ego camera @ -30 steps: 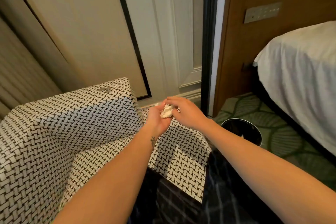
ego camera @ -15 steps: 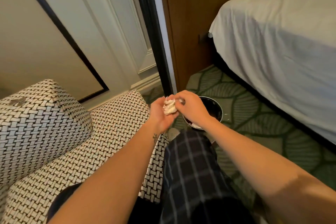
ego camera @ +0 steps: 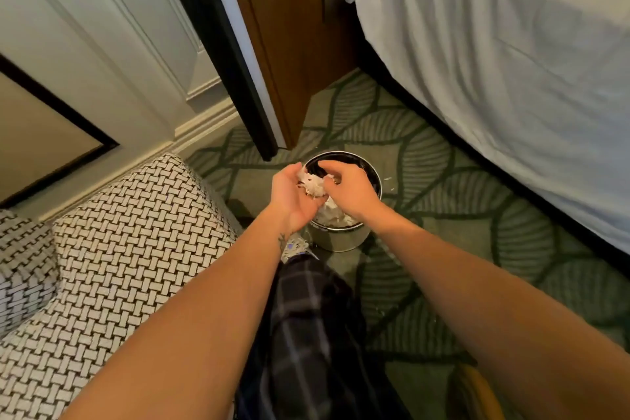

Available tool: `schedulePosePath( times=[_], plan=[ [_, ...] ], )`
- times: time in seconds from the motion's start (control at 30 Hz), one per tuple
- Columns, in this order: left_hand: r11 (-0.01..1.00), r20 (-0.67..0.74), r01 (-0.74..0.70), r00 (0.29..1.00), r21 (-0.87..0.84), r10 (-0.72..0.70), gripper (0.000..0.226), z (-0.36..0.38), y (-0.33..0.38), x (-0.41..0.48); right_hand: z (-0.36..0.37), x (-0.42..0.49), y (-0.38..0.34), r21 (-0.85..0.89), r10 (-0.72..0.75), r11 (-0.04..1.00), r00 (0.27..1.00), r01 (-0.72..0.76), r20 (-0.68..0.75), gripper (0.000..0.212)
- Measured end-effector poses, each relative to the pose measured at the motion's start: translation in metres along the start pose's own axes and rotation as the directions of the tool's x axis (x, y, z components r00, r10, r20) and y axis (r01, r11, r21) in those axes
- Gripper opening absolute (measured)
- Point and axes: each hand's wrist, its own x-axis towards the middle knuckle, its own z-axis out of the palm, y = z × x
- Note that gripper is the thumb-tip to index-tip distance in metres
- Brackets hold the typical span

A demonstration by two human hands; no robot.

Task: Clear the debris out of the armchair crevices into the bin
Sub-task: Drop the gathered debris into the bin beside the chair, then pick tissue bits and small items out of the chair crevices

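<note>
A round metal bin (ego camera: pixel 344 239) with a dark inside stands on the carpet beside the woven black-and-white armchair (ego camera: pixel 129 249). Directly above the bin, my left hand (ego camera: pixel 289 196) is cupped palm up with a clump of white shredded debris (ego camera: pixel 313 182) lying in it. My right hand (ego camera: pixel 347 187) reaches over from the right, its curled fingers on the clump. More white scraps lie inside the bin below my hands.
A bed with white sheets (ego camera: pixel 504 54) fills the upper right. A wooden panel (ego camera: pixel 289 37) and a white panelled wall (ego camera: pixel 112 44) stand behind the bin. Green leaf-patterned carpet (ego camera: pixel 443 201) surrounds it, with a few white flecks. My plaid trouser leg (ego camera: pixel 306 327) is below.
Both hands carried the debris from over the armchair's arm rightward to directly above the bin, and my view swung down and right with them.
</note>
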Motion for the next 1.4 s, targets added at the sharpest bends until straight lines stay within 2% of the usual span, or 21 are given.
schedulePosePath(
  times=[0.1, 0.23, 0.37, 0.53, 0.63, 0.77, 0.93, 1.03, 1.2, 1.4],
  plan=[
    [0.999, -0.079, 0.009, 0.997, 0.042, -0.006, 0.041, -0.004, -0.003, 0.021, 0.001, 0.016, 0.011, 0.082, 0.092, 0.992, 0.996, -0.093, 0.016, 0.045],
    [0.999, -0.148, 0.048, 0.988, 0.023, -0.044, 0.027, -0.001, -0.005, 0.035, -0.003, 0.031, 0.014, 0.185, 0.179, 0.968, 0.983, -0.171, -0.026, 0.039],
    [0.998, -0.13, 0.061, 0.99, 0.001, -0.06, 0.044, 0.0, -0.01, 0.031, -0.003, 0.03, 0.015, 0.239, 0.196, 0.955, 0.979, -0.178, -0.054, 0.035],
    [0.999, -0.093, 0.03, 0.995, -0.015, -0.031, 0.027, -0.004, -0.004, 0.004, 0.004, 0.016, -0.004, 0.334, 0.222, 0.92, 0.975, -0.207, -0.005, 0.033],
    [0.999, -0.082, -0.022, 0.996, -0.023, 0.02, 0.031, -0.009, 0.006, -0.024, 0.009, -0.002, -0.027, 0.372, 0.183, 0.909, 0.982, -0.187, 0.045, 0.032],
    [0.997, -0.058, -0.066, 0.996, -0.05, 0.063, 0.022, -0.016, 0.021, -0.069, 0.016, -0.028, -0.065, 0.416, 0.123, 0.897, 0.988, -0.151, 0.092, 0.031],
    [0.982, -0.065, -0.183, 0.982, -0.055, 0.179, 0.045, -0.045, 0.046, -0.134, 0.041, -0.056, -0.119, 0.451, 0.038, 0.886, 0.986, -0.109, 0.165, 0.032],
    [0.961, -0.099, -0.266, 0.961, -0.074, 0.259, 0.046, -0.078, 0.066, -0.176, 0.073, -0.075, -0.159, 0.39, -0.06, 0.92, 0.969, -0.04, 0.24, 0.031],
    [0.923, -0.177, -0.365, 0.923, -0.118, 0.343, 0.056, -0.147, 0.08, -0.246, 0.128, -0.124, -0.221, 0.318, -0.164, 0.947, 0.911, 0.038, 0.379, 0.032],
    [0.827, -0.287, -0.501, 0.856, -0.256, 0.43, 0.053, -0.236, 0.081, -0.319, 0.206, -0.18, -0.274, 0.259, -0.245, 0.959, 0.781, 0.11, 0.574, 0.033]
  ],
)
